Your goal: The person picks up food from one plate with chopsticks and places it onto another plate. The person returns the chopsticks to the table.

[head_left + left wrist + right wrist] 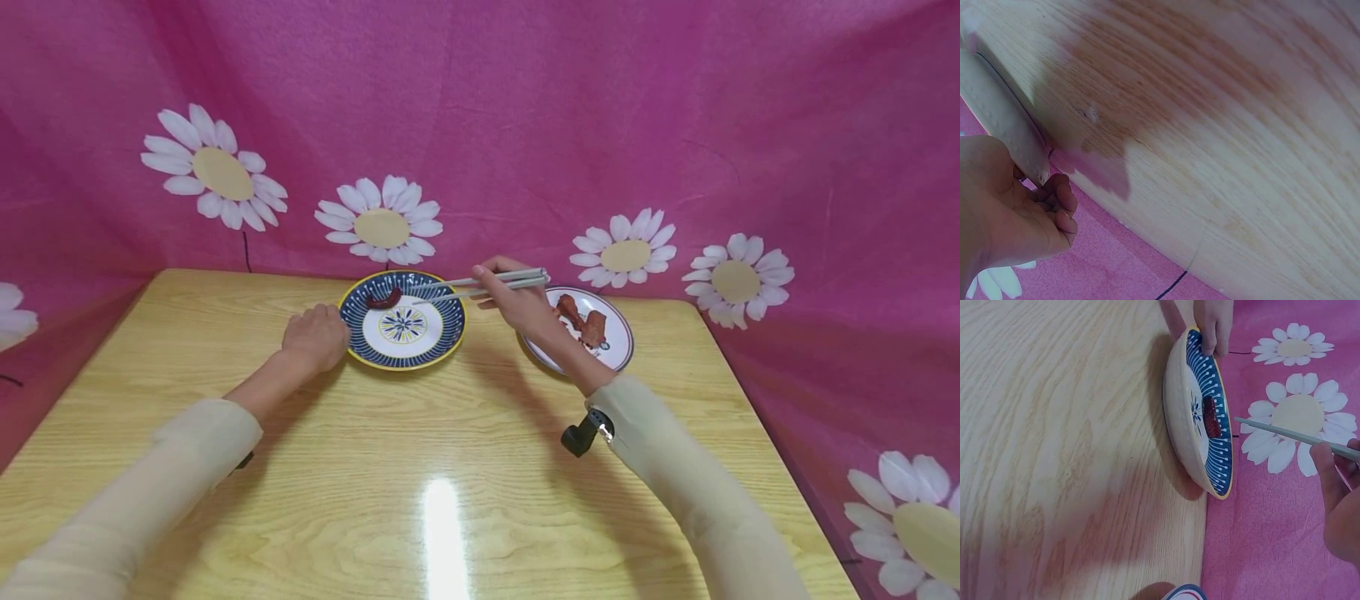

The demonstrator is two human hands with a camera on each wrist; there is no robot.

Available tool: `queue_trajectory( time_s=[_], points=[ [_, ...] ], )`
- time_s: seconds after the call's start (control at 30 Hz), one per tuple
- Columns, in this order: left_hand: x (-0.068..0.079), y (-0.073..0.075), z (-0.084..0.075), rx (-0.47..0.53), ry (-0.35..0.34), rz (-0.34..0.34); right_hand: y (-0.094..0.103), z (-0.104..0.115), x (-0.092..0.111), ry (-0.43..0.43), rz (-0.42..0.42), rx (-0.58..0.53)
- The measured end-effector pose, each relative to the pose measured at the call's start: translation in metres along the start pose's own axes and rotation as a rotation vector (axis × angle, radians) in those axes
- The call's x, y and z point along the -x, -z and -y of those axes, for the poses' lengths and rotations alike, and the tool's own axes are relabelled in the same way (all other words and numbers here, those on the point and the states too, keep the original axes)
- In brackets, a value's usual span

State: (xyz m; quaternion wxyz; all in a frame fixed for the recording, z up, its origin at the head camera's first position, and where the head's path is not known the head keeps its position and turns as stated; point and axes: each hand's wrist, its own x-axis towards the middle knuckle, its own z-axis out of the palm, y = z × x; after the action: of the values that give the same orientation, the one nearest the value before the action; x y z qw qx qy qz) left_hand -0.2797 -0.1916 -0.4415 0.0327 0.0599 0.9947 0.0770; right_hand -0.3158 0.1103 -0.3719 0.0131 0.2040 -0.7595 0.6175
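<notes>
My left hand (317, 337) grips the left rim of a blue-and-white patterned plate (447, 333) with a yellow edge. In the left wrist view, curled fingers (1063, 200) pinch that rim, and the plate's pale outer side (1000, 106) faces the camera. My right hand (517, 304) holds a pair of metallic chopsticks (517, 278). Their slightly parted tips point left, over the plate. A dark red, curved sausage-like piece (384, 299) lies at the plate's back left, apart from the tips; the right wrist view shows it inside the rim.
A white plate (619, 337) with a dark rim stands to the right, partly behind my right forearm. Several reddish-brown meat pieces (592, 329) lie on it. Behind the wooden table (360, 475) hangs a pink cloth (495, 125) with daisies.
</notes>
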Motion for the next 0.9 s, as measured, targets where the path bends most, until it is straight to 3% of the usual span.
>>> queue_trajectory(
  time_s=[0.9],
  points=[
    [0.000, -0.002, 0.001, -0.001, 0.004, -0.010, -0.027, -0.010, -0.025, 0.043, 0.122, 0.052]
  ],
)
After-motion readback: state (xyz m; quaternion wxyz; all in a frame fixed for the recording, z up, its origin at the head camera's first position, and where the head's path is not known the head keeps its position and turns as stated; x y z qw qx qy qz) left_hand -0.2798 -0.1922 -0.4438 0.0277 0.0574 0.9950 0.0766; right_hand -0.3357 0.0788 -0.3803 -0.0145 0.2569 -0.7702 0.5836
